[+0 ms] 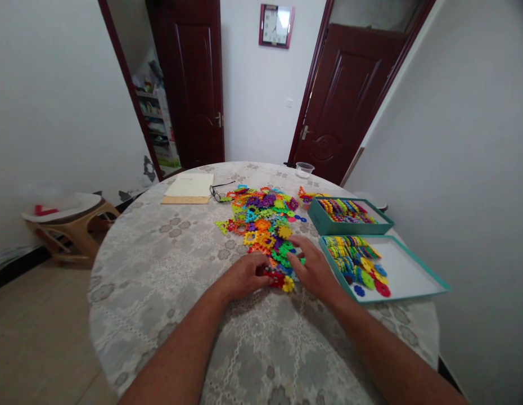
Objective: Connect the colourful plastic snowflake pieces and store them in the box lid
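Note:
A heap of colourful plastic interlocking pieces (261,211), shaped like flowers, triangles and squares, spreads over the middle of the table. At its near left edge, my left hand (247,275) rests with bent fingers, thumb and forefinger apart, touching or just above some red pieces (276,279). A yellow flower piece (288,284) lies just right of those. My right hand (312,269) is at the near right edge, its thumb and fingers spread beside green pieces (282,253). A yellow piece (284,232) lies on the heap close to its fingertips. Neither hand shows a piece held.
To the right stand a green box (337,226) packed with rows of disc pieces and its shallow lid tray (407,267), partly filled with more. Glasses (216,194) lie by a paper pad (189,185) at the back left. A clear bowl (304,169) stands at the far edge.

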Demonstrator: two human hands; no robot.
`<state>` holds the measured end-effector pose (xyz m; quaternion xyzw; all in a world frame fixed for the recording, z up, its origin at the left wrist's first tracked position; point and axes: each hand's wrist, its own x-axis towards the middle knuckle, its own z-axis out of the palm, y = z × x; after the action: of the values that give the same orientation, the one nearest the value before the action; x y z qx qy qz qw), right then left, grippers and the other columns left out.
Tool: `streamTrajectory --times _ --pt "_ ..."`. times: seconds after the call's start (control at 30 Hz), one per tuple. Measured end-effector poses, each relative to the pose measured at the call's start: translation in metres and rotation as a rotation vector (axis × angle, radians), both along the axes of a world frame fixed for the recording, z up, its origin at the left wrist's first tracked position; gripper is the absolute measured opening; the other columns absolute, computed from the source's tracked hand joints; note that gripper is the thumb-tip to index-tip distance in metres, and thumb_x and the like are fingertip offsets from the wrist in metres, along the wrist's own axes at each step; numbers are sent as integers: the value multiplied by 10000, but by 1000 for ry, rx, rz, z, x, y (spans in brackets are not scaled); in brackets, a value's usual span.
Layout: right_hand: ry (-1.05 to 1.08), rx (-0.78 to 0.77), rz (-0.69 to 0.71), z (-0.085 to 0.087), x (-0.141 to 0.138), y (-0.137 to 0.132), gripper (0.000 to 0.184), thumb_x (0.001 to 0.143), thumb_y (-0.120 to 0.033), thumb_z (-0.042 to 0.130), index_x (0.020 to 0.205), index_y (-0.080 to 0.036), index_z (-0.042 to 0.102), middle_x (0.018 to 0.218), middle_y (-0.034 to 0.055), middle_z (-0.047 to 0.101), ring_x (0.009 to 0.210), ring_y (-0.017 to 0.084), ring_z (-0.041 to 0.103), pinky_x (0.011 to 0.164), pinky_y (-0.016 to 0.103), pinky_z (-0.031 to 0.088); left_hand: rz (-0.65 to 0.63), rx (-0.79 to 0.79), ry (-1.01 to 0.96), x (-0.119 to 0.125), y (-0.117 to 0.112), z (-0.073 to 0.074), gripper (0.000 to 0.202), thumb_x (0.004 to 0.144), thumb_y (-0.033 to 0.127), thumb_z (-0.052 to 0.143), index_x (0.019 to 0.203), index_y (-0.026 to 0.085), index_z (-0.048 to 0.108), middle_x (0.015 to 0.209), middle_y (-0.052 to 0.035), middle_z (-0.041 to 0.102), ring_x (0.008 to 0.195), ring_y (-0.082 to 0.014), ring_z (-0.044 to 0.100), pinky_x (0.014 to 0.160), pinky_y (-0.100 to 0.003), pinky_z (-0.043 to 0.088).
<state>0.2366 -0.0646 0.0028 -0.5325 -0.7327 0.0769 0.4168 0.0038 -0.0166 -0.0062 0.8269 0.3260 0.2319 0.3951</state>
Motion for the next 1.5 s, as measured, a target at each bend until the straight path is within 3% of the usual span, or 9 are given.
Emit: streamTrajectory --times 0.17,0.33,0.43,0.6,0.7,0.87,1.03,1.23,1.5 --pt "-232 13 -117 2 8 59 564 971 -372 574 1494 -170 520 1483 182 566 1425 316 488 1218 515 384 4 -59 21 0 -2 1 108 808 232 737 871 171 675 726 56 572 678 -116 484 614 -240 312" --pt "-418 -218 -280 -4 -5 100 638 943 -458 628 1488 -139 532 1459 224 579 1379 348 519 1150 476 409 -19 -61 15 0 -1 0 113 816 236 734 858 175 649 724 65 543 677 -109 458 614 -242 300" --pt "-449 -326 -312 -7 -11 107 531 936 -402 630 1385 -120 607 1325 224 663 1259 328 605 1067 413 442 -9 -49 36 -1 -1 0 133 817 254 746 842 176 641 725 62 550 679 -110 457 615 -244 293" --pt "-376 -308 -334 -8 -1 87 287 967 -315 524 1150 -152 674 1129 173 730 1106 288 670 954 358 470 -18 -60 45 -1 -1 -1 160 820 282 755 853 180 637 720 64 554 682 -113 459 619 -239 297" --pt "-91 -300 -283 -7 10 63 256 992 -406 489 1036 -215 654 1023 91 734 979 261 710 825 332 508 -22 -53 37 -1 -1 -2 157 834 298 747 872 183 648 728 60 567 688 -116 477 626 -235 312" --pt "391 -482 -161 -7 22 27 324 951 -554 544 997 -244 624 861 12 694 715 224 713 510 267 468 -20 -31 41 -1 -1 -4 116 835 262 725 901 186 668 753 50 600 701 -122 504 629 -234 322" --pt "304 -412 -221 -13 23 10 319 904 -542 628 904 -223 651 774 2 662 661 193 654 472 241 454 -26 -43 41 0 -1 -2 112 837 267 718 895 183 671 758 44 595 702 -125 507 620 -230 326" --pt "444 -400 -164 -9 24 2 283 976 -450 509 1107 -242 649 853 26 702 678 205 703 479 271 538 -42 -47 31 -1 -3 0 103 848 266 715 907 192 674 758 40 596 711 -131 516 642 -232 341" --pt "350 -463 -7 0 24 -8 400 938 -401 598 1300 -247 673 1108 69 747 832 237 731 582 316 601 -6 -78 9 1 -2 2 117 857 268 723 938 187 700 768 32 608 723 -133 521 657 -242 352"
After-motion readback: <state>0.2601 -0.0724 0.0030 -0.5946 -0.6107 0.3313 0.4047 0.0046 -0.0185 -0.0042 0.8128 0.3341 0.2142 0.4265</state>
